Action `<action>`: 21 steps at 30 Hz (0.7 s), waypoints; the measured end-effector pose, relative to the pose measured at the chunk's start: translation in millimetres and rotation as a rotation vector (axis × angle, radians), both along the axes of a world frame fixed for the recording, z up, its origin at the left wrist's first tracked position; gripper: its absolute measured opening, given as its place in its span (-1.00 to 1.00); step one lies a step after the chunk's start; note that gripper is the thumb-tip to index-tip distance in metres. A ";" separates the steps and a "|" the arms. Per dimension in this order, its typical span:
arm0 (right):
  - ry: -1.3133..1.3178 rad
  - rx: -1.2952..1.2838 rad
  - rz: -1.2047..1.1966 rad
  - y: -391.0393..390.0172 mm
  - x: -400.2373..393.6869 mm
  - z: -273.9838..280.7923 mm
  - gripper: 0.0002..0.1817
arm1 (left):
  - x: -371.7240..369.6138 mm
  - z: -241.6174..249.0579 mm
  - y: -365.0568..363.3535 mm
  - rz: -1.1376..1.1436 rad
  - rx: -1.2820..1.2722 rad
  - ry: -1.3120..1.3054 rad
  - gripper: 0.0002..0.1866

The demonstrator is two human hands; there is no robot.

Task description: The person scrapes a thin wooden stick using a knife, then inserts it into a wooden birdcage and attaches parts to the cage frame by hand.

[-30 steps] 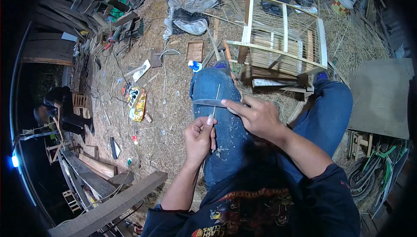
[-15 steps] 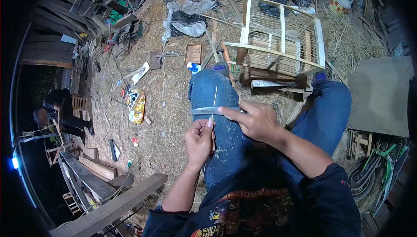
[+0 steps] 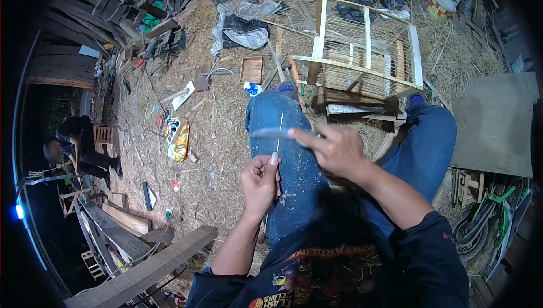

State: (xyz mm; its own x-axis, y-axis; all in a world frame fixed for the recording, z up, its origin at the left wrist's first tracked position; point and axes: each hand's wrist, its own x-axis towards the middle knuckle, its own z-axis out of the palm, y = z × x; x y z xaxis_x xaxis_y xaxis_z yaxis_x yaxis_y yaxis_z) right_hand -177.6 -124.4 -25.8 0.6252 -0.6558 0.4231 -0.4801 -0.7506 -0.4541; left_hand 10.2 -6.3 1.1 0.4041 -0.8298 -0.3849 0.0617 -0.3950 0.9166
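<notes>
My left hand (image 3: 260, 182) pinches the lower end of a thin pale stick (image 3: 279, 133), which points away from me above my denim-covered knee (image 3: 271, 109). In my right hand (image 3: 338, 151) is a knife, its handle mostly hidden by the fingers. The knife's blade (image 3: 266, 133) is blurred and lies across the stick, pointing left, with my index finger stretched along its back. Pale shavings or dust speckle the jeans below the hands.
A slatted wooden frame (image 3: 367, 42) stands ahead on the right. Beyond my knee are a blue-white bottle (image 3: 252, 88) and a small wooden tray (image 3: 251, 70). A wooden beam (image 3: 147, 263) lies near left; another person (image 3: 79, 144) is far left.
The knife and my right hand have moved slightly away from me along the stick, and the blade is now blurred. My left hand has stayed nearly still.
</notes>
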 end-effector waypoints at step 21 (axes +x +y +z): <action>-0.009 0.035 -0.086 -6.5 1.5 -1.6 -0.61 | -2.5 -6.8 1.7 0.031 -0.037 -0.051 -0.82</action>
